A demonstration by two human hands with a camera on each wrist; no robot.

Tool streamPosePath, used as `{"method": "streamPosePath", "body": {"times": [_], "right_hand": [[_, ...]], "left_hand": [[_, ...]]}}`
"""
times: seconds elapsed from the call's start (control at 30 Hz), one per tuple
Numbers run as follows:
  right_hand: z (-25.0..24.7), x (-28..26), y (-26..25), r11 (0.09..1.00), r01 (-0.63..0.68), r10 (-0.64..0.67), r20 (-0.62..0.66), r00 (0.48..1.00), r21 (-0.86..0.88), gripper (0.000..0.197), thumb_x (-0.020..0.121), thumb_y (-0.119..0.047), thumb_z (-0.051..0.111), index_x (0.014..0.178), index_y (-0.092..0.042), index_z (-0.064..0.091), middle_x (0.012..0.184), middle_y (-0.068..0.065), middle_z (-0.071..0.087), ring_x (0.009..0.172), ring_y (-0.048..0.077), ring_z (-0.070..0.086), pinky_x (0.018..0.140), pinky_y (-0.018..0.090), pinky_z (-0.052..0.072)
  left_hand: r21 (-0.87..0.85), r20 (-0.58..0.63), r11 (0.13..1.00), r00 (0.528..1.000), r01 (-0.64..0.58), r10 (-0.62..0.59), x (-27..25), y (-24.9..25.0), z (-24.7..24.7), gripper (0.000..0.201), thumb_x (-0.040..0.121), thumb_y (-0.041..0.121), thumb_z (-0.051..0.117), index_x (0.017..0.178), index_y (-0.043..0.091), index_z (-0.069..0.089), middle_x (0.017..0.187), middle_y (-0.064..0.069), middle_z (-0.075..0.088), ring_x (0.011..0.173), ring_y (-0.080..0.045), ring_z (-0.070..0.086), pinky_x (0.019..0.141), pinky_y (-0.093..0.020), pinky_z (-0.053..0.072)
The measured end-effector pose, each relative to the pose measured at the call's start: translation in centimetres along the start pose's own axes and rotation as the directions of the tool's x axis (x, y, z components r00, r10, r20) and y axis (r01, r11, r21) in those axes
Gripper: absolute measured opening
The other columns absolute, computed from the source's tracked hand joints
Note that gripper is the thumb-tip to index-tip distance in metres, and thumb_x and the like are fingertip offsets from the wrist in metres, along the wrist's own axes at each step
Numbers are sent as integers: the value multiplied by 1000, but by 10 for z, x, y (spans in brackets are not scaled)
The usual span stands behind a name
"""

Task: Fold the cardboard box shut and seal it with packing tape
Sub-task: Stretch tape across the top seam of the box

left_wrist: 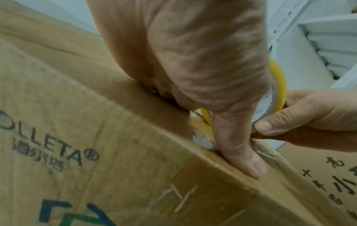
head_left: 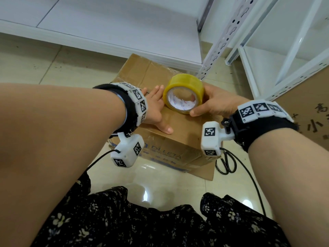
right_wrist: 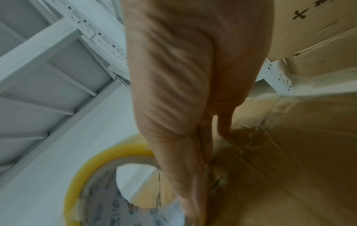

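Note:
A brown cardboard box (head_left: 170, 139) with blue print sits on the tiled floor, its top flaps folded down. My left hand (head_left: 154, 111) lies flat on the box top with straight fingers, its thumb (left_wrist: 239, 151) pressing at the near top edge of the box (left_wrist: 115, 145). My right hand (head_left: 215, 104) grips a yellow roll of packing tape (head_left: 183, 93) standing on edge on the box top, thumb at its near rim and fingers behind. In the right wrist view the tape roll (right_wrist: 90, 171) shows beside my right hand's fingers (right_wrist: 173, 122).
Black scissors (head_left: 227, 163) lie on the floor right of the box. White metal shelving (head_left: 222, 41) stands behind and to the right. Another cardboard sheet with black writing (head_left: 309, 118) leans at the far right. Camera cables trail on the floor.

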State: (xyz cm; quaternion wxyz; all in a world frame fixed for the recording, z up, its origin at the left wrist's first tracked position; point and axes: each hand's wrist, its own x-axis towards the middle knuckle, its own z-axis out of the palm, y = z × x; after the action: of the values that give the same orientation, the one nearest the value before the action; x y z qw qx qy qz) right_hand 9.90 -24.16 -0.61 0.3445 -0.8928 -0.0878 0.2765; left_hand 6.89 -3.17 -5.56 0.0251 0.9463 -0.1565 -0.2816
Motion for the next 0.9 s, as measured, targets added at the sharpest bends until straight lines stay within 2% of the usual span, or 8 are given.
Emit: {"method": "streamPosePath", "body": {"times": [0.17, 0.37, 0.47, 0.6, 0.73, 0.9], "right_hand": [[27, 16, -5, 990, 65, -47, -136, 990, 126, 82, 48, -32, 91, 124, -35, 60, 111, -9, 72, 108, 16, 66, 103, 46, 49], [44, 30, -29, 981, 149, -119, -221, 968, 124, 61, 72, -21, 87, 126, -24, 59, 106, -7, 68, 100, 14, 66, 95, 43, 55], [34, 29, -27, 990, 114, -93, -229, 969, 81, 62, 72, -21, 87, 127, -26, 60, 108, -8, 68, 101, 14, 65, 96, 39, 53], [20, 22, -21, 998, 21, -3, -271, 963, 64, 60, 64, -17, 82, 119, -29, 62, 109, 2, 67, 100, 22, 64, 92, 42, 55], [8, 12, -16, 999, -26, 36, -262, 964, 44, 48, 64, -15, 73, 110, -23, 62, 107, 8, 66, 99, 26, 63, 90, 47, 54], [9, 12, -13, 998, -29, 43, -248, 968, 59, 46, 70, -13, 69, 113, -23, 57, 110, 8, 63, 102, 26, 60, 91, 45, 52]], "left_hand": [[-38, -13, 998, 998, 56, -57, -4, -25, -2, 126, 65, 85, 49, 154, 15, -5, 157, -4, -27, 144, -20, -25, 117, -53, -10], [-119, -37, 988, 994, 97, -102, -19, -52, -5, 120, 70, 77, 55, 153, 23, -12, 158, 0, -25, 145, -19, -22, 117, -53, -11], [-130, -39, 987, 994, 92, -98, -17, -51, -5, 122, 69, 78, 56, 153, 22, -13, 157, -1, -27, 145, -18, -22, 117, -53, -11], [-115, -29, 987, 993, 114, -118, -18, -49, -6, 124, 70, 79, 54, 152, 18, -18, 157, -3, -28, 145, -17, -22, 117, -51, -10], [-130, -34, 985, 992, 118, -123, -19, -49, -5, 125, 69, 78, 55, 152, 18, -17, 157, -2, -28, 145, -17, -22, 117, -51, -11], [-97, -36, 982, 986, 162, -166, -16, -42, -8, 125, 70, 78, 55, 152, 16, -16, 157, -3, -27, 146, -19, -21, 117, -53, -8]]}}
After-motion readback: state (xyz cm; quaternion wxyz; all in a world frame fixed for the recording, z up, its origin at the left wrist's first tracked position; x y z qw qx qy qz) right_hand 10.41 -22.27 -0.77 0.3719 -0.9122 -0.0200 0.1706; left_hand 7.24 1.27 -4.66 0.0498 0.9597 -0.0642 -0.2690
